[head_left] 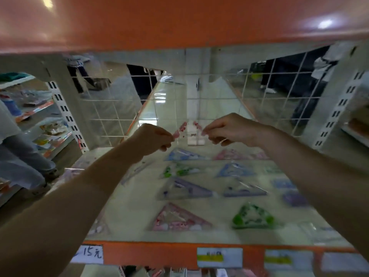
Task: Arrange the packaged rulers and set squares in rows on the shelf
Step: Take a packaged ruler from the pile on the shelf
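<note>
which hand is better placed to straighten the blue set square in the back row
Left, probably: the left hand pinches the held pink packet just above that blue set square; the right hand pinches its other corner over the pink set square.

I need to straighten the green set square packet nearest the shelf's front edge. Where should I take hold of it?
The green set square packet lies flat on the shelf, its long edge toward you. Come from the front and pinch the loose wrapper along that edge, probably near a corner.

Two bare forearms — left hand [154, 137], right hand [229, 129] — uncovered down to the near edge.
</note>
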Action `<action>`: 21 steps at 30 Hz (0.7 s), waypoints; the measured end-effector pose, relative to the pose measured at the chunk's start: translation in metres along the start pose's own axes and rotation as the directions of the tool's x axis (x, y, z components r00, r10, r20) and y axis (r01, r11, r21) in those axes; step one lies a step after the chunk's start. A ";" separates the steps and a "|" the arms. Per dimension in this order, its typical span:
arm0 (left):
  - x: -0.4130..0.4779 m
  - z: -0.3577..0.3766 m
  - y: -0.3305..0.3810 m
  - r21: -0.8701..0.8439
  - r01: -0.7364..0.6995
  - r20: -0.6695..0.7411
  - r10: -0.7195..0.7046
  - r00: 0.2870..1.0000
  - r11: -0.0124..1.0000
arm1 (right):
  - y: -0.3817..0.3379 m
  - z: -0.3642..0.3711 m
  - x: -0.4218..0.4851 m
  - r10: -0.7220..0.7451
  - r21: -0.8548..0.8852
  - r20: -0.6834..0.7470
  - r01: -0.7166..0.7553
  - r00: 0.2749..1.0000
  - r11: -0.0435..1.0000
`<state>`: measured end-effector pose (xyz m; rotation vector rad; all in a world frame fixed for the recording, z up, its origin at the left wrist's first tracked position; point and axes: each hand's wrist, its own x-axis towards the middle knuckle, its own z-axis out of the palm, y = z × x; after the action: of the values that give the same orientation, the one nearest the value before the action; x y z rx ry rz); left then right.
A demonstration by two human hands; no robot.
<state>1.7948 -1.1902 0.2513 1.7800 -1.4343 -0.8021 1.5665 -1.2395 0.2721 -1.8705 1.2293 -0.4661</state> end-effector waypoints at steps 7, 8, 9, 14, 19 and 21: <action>-0.002 0.040 0.033 -0.058 -0.030 0.086 0.035 0.996 0.998 | 0.030 -0.034 -0.031 0.007 -0.013 -0.084 -0.008 0.996 1.000; -0.003 0.045 0.036 -0.058 -0.036 0.101 0.041 0.994 0.998 | 0.035 -0.038 -0.035 0.014 -0.006 -0.089 -0.014 0.996 1.000; -0.003 0.050 0.039 -0.045 -0.045 0.109 0.050 0.993 0.998 | 0.040 -0.041 -0.037 0.021 0.002 -0.095 -0.021 0.995 1.000; 0.001 0.080 0.053 0.127 -0.169 0.096 0.158 0.983 0.977 | 0.062 -0.052 -0.043 0.066 0.023 -0.171 -0.063 0.983 0.998; 0.009 0.102 0.054 0.274 -0.248 0.085 0.233 0.969 0.929 | 0.075 -0.058 -0.044 0.045 -0.123 -0.210 -0.073 0.977 0.990; 0.013 0.109 0.056 0.283 -0.263 0.104 0.243 0.964 0.922 | 0.077 -0.057 -0.041 0.015 -0.248 -0.210 -0.069 0.978 0.966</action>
<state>1.6780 -1.2259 0.2362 1.7422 -1.8644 -0.5379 1.4645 -1.2417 0.2499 -2.0449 1.5253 -0.5091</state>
